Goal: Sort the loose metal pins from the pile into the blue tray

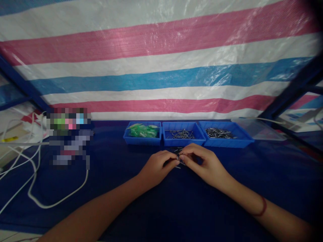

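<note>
My left hand (160, 166) and my right hand (204, 164) meet over the table, thumb and fingers of each closed in a pinch. Between their touching fingertips is a small metal piece (178, 157), mostly covered, so its exact shape cannot be made out. Just behind and under the fingers lie several loose thin metal pins (176, 149) on the tabletop. Past them, the middle blue bin (184, 140) holds scattered metal pins (183, 134). A fuller pile of darker metal pins (219, 133) fills part of the right blue bin (228, 143).
Green plastic packets (143, 131) fill the left blue bin (142, 140). White cables (37, 201) run over the left of the dark blue table (156, 215), near a blurred-out patch. A striped plastic sheet (161, 74) hangs behind. Right of the bins lies a clear plastic sheet (262, 131).
</note>
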`<move>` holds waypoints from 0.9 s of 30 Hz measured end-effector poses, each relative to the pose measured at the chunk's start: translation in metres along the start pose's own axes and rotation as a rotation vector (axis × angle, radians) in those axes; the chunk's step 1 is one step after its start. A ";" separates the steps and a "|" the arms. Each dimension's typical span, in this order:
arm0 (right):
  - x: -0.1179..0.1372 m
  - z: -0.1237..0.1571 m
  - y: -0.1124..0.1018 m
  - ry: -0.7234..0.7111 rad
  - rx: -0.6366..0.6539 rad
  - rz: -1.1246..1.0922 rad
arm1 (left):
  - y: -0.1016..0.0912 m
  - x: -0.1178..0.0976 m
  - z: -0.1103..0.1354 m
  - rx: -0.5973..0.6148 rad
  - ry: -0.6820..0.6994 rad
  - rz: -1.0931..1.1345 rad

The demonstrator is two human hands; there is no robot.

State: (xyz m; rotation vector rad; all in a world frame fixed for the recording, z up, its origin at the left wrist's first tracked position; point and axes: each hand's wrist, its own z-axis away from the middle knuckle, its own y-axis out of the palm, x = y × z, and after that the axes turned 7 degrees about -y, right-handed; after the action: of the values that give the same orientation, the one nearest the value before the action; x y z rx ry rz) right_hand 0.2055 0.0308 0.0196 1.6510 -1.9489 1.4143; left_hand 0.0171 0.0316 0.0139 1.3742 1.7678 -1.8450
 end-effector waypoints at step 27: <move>-0.095 -0.003 -0.122 0.058 -0.292 0.914 | -0.002 -0.002 0.007 0.072 0.097 -0.475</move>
State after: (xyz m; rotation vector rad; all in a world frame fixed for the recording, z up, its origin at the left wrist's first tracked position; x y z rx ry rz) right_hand 0.3406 0.1052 0.0183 0.5636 -2.8562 1.2643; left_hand 0.0134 0.0256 0.0156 1.1526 2.2521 -2.1154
